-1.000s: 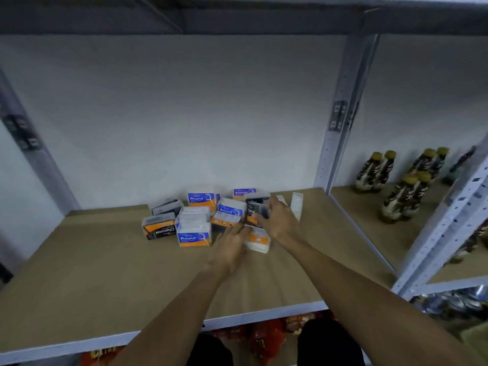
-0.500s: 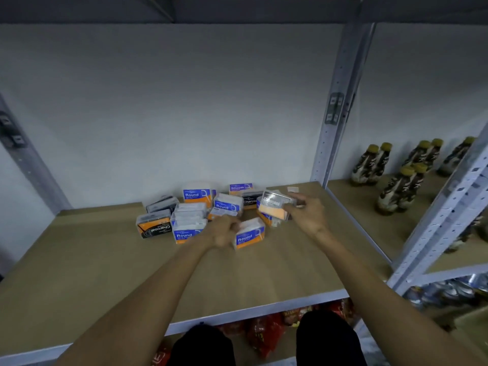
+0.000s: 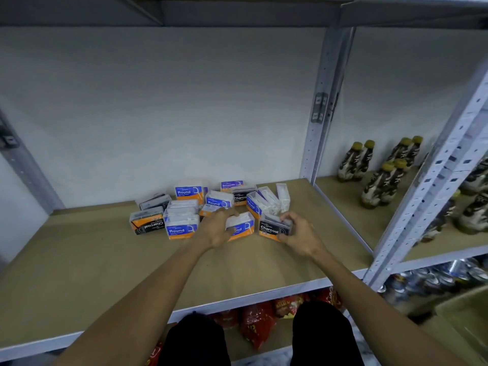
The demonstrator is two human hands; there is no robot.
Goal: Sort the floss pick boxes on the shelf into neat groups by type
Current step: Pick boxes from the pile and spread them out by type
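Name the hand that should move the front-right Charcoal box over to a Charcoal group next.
Right, most likely. The right hand grips that Charcoal box, while the left hand is occupied holding a Round box.

The light is dim, cool and even, brightest on the wall from 10 to 12 o'clock, and it sinks to deep shade under the upper shelf at 12 and among the bags at 6. Shadows are soft and faint; at the centre the print on the Charcoal box, gripped by the right hand, reads clearly, while the left hand, gripping the Round box, is slightly smeared. Wide-angle distortion tilts and bows the uprights at 3 and 9 o'clock, and the bottles at 3 look soft.
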